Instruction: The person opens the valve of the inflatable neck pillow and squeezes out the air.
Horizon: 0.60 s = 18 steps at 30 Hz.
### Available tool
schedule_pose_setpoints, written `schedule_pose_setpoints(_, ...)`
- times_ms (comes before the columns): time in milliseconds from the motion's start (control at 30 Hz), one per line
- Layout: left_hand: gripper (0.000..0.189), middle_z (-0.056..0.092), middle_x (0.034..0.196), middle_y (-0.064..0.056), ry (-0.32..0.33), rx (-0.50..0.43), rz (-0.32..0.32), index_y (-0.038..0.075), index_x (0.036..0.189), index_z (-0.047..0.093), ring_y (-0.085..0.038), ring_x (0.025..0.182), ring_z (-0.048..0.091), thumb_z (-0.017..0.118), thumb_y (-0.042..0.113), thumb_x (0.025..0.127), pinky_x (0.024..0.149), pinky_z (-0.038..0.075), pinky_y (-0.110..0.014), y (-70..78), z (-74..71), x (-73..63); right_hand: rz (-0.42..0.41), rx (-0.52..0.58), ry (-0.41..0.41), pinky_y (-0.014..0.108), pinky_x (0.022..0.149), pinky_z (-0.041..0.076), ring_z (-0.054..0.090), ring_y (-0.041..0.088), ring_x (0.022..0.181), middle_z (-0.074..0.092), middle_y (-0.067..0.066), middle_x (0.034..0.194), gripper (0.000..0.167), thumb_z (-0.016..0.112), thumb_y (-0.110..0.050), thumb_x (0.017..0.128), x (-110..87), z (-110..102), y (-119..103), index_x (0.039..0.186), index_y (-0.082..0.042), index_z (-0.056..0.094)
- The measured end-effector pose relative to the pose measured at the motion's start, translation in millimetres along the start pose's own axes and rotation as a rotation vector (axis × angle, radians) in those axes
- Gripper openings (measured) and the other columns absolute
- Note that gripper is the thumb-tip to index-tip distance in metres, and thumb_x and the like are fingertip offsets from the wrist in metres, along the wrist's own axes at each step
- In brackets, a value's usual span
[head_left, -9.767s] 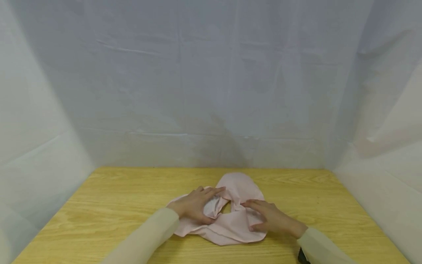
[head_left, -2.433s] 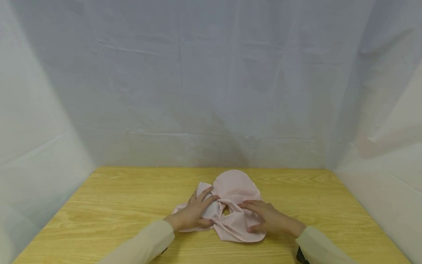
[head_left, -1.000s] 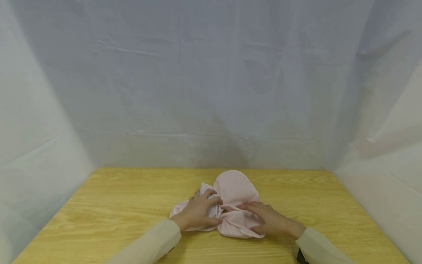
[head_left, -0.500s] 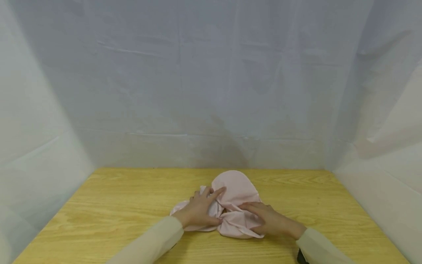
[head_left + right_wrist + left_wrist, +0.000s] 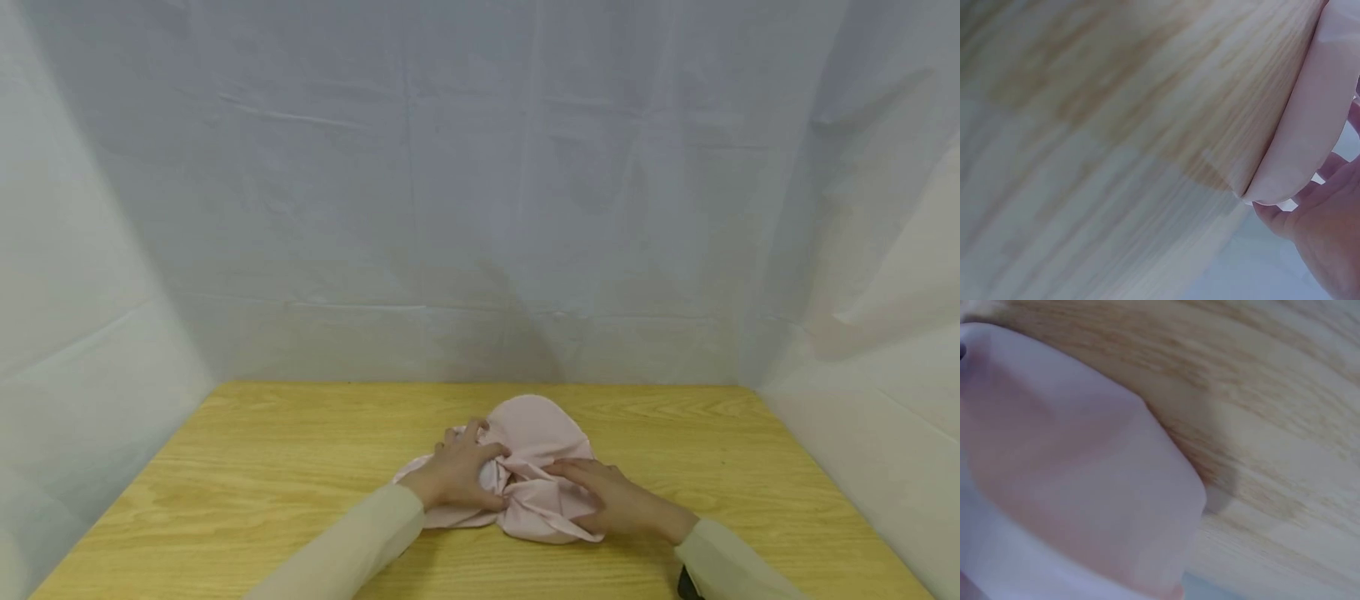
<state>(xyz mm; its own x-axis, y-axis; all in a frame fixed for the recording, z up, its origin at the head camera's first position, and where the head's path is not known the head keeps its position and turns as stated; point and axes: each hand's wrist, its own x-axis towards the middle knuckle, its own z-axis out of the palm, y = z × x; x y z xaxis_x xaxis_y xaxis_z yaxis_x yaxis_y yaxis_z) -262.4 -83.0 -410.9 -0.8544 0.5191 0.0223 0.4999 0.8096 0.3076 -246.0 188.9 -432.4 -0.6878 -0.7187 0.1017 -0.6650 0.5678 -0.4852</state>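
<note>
A soft pink cloth (image 5: 536, 429) lies rumpled on the table, a smooth rounded lobe at its far side. Its twisted folds meet in the middle, where a paler patch shows by the left hand. My left hand (image 5: 457, 475) grips the bunched left part, fingers bent over it and thumb at the near side. On the other side, my right hand (image 5: 618, 496) holds the right lobe, fingers on top and thumb tucked by the near edge. Pink cloth (image 5: 1097, 462) fills much of the left wrist view. In the right wrist view, fingers (image 5: 1272, 219) touch the cloth's edge.
The wooden table (image 5: 262, 450) reaches back to a pale hanging sheet (image 5: 450, 208), which also closes off both sides. A small black object (image 5: 687, 583) shows under the right sleeve at the table's near edge.
The cloth was spread wider around a larger middle gap; it is now gathered tighter and twisted, the gap nearly closed. My left hand's fingers have shifted over the folds; the right has barely moved.
</note>
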Motion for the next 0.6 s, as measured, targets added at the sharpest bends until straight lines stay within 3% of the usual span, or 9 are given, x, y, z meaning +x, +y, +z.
schedule_pose_setpoints(133, 0.060, 0.027, 0.147, -0.009, -0.005, 0.034, 0.015, 0.028, 0.116, 0.054, -0.050, 0.118, 0.034, 0.069, 0.057, 0.066, 0.086, 0.037, -0.062, -2.8, 1.2, 1.9, -0.010, 0.001, 0.003, 0.067, 0.090, 0.031, 0.038, 0.036, 0.126, 0.042, 0.009, 0.139, 0.064, 0.068, -0.026, 0.080, 0.4, 0.1, -0.6, 0.138, -0.020, 0.039)
schedule_pose_setpoints(300, 0.060, 0.040, 0.140, -0.005, -0.010, 0.059, 0.040, 0.026, 0.114, 0.051, -0.046, 0.117, 0.037, 0.068, 0.058, 0.067, 0.082, 0.039, -0.058, -4.1, 1.5, 3.8, -0.010, -0.005, 0.010, 0.064, 0.091, 0.032, 0.037, 0.034, 0.127, 0.041, 0.008, 0.141, 0.067, 0.069, -0.023, 0.079, 1.1, 0.6, -0.5, 0.138, -0.018, 0.039)
schedule_pose_setpoints(600, 0.083, 0.042, 0.132, -0.009, -0.004, 0.048, 0.016, 0.026, 0.135, 0.038, -0.041, 0.112, 0.040, 0.070, 0.057, 0.065, 0.083, 0.039, -0.054, 0.6, -1.9, 0.2, 0.001, 0.003, 0.009, 0.065, 0.093, 0.030, 0.034, 0.035, 0.130, 0.036, 0.008, 0.144, 0.070, 0.069, -0.022, 0.079, 0.9, 0.6, 0.5, 0.141, -0.020, 0.035)
